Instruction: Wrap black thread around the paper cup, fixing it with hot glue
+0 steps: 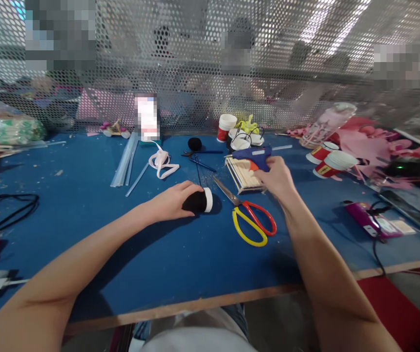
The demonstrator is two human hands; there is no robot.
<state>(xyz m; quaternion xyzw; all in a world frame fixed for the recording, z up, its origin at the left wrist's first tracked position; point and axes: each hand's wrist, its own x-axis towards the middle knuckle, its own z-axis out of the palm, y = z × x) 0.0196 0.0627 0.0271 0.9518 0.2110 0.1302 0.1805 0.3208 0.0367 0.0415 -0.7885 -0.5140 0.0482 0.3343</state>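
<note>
My left hand (173, 201) grips a cup wrapped in black yarn (194, 201), tipped on its side with its white rim facing right. A black strand runs from the cup back to a small black yarn ball (194, 143). My right hand (279, 177) is closed around a blue hot glue gun (257, 155) with an orange trigger, its nozzle pointing left. Beneath the gun sits a small rack of wooden sticks (244, 178). Scissors (244, 205) with one red and one yellow handle lie open between my hands. Blue-handled pliers (204, 164) rest behind the cup.
Clear glue sticks (124, 161) and a white ribbon (163, 161) lie at the back left, near a propped phone (147, 117). Red paper cups (336, 163) and pink scraps (367, 151) crowd the right. A purple box (366, 220) has a cable. Perforated metal (191, 63) borders the back.
</note>
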